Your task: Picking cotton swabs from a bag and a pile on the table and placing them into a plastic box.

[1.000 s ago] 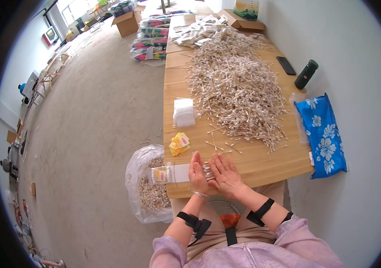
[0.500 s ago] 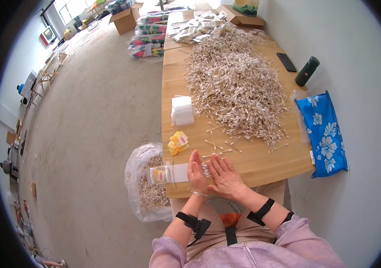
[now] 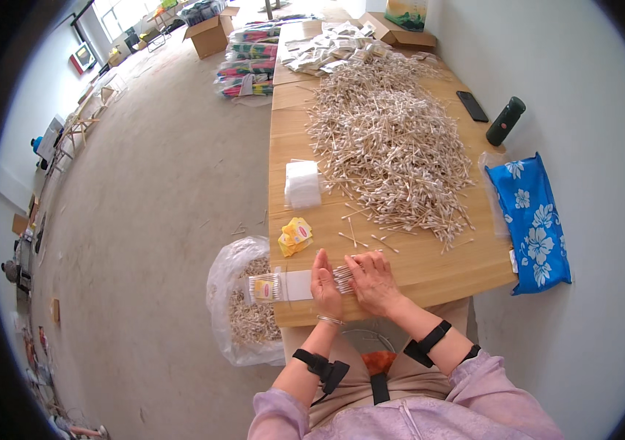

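Both hands sit slightly lower and closer to the near edge of the long pale wooden surface than half a second ago, and the bundle between them now lies flatter. The left hand presses its palm and straightened fingers down on a clear plastic packet of white-tipped wooden cotton swabs, which lies flat at the surface's near left corner with its labelled end pointing left. The right hand rests just beside it, fingers spread loosely over the swab tips that stick out of the packet's right end; neither hand is clenched around anything, both lie flat on top.

Beyond the hands, a few loose swabs are scattered, and further on a big heap of loose cotton swabs covers the middle of the surface. 1 stack of white packets and some small yellow labels lie near the left edge. A blue flowered cloth bag hangs over the right edge, with a dark cylindrical bottle and a black phone behind it. On the floor, just beside the near left corner, stands a clear plastic bag of swabs.
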Action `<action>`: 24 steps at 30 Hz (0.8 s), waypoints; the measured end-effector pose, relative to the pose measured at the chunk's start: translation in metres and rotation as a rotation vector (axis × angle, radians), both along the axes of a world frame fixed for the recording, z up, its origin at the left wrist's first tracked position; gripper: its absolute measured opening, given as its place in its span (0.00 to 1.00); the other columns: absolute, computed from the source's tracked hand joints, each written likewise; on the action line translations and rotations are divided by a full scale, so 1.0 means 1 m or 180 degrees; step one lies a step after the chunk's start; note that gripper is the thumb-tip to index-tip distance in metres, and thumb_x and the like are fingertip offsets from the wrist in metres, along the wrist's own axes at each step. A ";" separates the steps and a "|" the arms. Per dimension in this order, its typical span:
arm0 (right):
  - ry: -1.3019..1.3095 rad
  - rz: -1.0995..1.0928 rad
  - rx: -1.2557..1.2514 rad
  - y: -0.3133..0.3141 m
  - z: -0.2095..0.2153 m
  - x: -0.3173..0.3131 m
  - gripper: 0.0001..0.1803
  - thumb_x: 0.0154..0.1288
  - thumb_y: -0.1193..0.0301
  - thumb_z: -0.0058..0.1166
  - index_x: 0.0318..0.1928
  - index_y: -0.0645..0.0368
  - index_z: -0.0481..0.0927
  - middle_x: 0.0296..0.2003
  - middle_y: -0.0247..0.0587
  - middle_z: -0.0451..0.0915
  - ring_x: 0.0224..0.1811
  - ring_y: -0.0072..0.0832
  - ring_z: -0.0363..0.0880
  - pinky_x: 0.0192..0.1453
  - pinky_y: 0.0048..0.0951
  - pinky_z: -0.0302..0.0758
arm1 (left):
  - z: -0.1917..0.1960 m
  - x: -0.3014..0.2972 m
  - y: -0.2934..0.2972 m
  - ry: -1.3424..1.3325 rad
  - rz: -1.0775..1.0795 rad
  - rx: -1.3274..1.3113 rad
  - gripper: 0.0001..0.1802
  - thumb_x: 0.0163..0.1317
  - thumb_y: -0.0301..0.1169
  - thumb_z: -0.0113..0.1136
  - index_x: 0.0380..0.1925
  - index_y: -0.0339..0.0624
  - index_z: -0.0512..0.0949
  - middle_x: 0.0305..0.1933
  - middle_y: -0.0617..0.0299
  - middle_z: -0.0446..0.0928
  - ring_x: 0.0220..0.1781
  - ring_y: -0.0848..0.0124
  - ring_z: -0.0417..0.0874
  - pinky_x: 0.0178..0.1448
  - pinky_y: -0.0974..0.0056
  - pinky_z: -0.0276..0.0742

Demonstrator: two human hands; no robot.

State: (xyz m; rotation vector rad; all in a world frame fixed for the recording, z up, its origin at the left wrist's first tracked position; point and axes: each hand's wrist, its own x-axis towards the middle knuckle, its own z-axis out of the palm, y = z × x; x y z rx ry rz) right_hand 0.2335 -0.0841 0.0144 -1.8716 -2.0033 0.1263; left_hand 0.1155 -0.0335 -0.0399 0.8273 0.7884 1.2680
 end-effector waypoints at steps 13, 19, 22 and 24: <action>0.2084 -0.0618 0.0674 -0.004 -0.017 0.003 0.17 0.63 0.76 0.45 0.53 0.63 0.72 0.50 0.50 0.71 0.58 0.45 0.67 0.65 0.38 0.62 | 0.001 -0.001 -0.001 0.0050 -0.0020 0.0036 0.30 0.74 0.43 0.38 0.67 0.32 0.57 0.71 0.52 0.58 0.74 0.64 0.55 0.76 0.62 0.49; 0.3995 -0.0822 0.0767 0.006 -0.033 -0.012 0.18 0.66 0.77 0.41 0.56 0.65 0.69 0.60 0.50 0.67 0.66 0.40 0.62 0.71 0.35 0.56 | 0.010 0.001 -0.002 0.0093 -0.0077 0.0015 0.31 0.74 0.44 0.38 0.67 0.32 0.56 0.71 0.52 0.56 0.74 0.64 0.54 0.76 0.62 0.48; 0.3652 -0.0553 0.0599 0.003 -0.033 -0.017 0.19 0.67 0.76 0.40 0.57 0.65 0.67 0.62 0.50 0.66 0.68 0.39 0.61 0.72 0.34 0.55 | 0.008 0.001 -0.001 0.0110 -0.0145 0.0024 0.31 0.74 0.45 0.38 0.67 0.32 0.56 0.72 0.52 0.56 0.75 0.64 0.54 0.76 0.61 0.48; 0.3893 -0.0526 0.0623 0.002 -0.033 -0.019 0.20 0.68 0.76 0.39 0.59 0.65 0.66 0.64 0.48 0.63 0.70 0.37 0.57 0.73 0.34 0.52 | 0.005 -0.002 0.000 0.0128 -0.0198 0.0043 0.31 0.74 0.45 0.37 0.67 0.33 0.56 0.72 0.52 0.56 0.75 0.64 0.54 0.76 0.62 0.47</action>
